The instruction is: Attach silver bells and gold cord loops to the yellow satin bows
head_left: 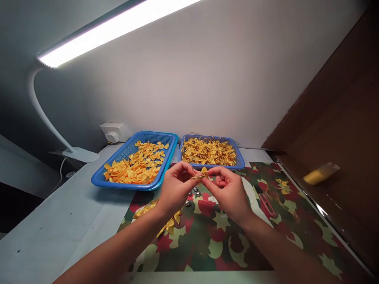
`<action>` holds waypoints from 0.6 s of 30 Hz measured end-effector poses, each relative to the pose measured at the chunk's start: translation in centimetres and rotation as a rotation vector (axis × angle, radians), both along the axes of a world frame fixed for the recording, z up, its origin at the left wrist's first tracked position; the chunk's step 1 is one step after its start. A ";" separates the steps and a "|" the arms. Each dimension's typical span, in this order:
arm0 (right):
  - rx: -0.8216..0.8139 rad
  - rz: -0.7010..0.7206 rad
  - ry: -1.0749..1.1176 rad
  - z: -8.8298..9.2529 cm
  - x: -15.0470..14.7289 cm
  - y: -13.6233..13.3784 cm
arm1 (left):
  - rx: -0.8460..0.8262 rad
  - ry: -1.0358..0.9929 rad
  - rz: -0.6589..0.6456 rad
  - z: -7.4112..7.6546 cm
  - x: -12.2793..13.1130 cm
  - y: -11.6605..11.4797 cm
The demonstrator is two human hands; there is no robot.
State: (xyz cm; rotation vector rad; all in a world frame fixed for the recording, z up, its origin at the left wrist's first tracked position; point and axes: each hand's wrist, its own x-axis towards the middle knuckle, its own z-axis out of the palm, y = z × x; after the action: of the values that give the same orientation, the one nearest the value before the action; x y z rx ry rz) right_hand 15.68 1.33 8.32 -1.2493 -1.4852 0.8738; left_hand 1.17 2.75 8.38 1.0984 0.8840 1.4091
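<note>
My left hand (177,187) and my right hand (231,188) meet above a camouflage-patterned mat (219,252). Their fingertips pinch a small yellow ribbon bow (204,170) and a thin gold cord (195,177). The left fingers grip the cord, while the right thumb and forefinger close on the bow. Whether the two are joined is hidden by the fingers. Several silver bells (188,203) lie on the mat beneath my hands. Loose yellow bows (169,226) rest by my left forearm, which partly covers them.
A blue basket (97,178) of yellow bows stands back left. Beside it, another basket (241,161) holds bows with gold cords. Pink-handled snips (269,206) lie on the right. A white lamp (44,114) arches over the left side, and a brown panel (334,130) borders the right.
</note>
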 end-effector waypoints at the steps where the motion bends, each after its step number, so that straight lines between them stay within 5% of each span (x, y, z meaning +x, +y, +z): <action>1: 0.016 -0.005 -0.015 -0.3 -0.2 0.1 | -0.005 -0.005 0.002 -0.2 0.0 0.0; 18: -0.119 0.177 -0.101 -0.5 0.4 -0.5 | -0.328 -0.208 -0.081 -1.1 -0.3 0.5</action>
State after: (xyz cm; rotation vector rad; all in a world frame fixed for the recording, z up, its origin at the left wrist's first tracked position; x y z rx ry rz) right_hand 16.06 0.82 7.79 -1.2784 -1.6639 1.0420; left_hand 0.86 3.30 7.26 0.7186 0.8729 1.2332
